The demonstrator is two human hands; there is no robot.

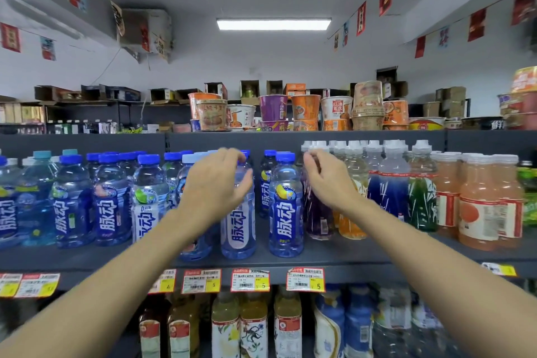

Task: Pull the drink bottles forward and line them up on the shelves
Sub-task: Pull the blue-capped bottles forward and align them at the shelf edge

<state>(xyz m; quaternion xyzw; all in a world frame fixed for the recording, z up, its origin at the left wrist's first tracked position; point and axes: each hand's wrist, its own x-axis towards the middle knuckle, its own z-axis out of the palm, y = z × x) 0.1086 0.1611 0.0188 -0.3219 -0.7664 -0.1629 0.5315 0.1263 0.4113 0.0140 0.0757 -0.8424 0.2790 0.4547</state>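
Blue-capped drink bottles (286, 212) stand along the middle shelf (348, 256). My left hand (216, 183) curls round the neck of a white-labelled blue bottle (238, 229) at the front, thumb across its shoulder. A second bottle (266, 183) stands further back in the gap to its right. My right hand (325, 180) curls its fingers round the top of a purple drink bottle (318, 218) with a white cap, the first of the white-capped row (392, 183). Both hands hide the necks that they hold.
Orange juice bottles (479, 206) fill the shelf's right end. Instant-noodle cups (305, 110) sit on the top shelf. Price tags (250, 280) line the shelf edge. More bottles (252, 325) stand on the shelf below. Bottles crowd both sides of my hands.
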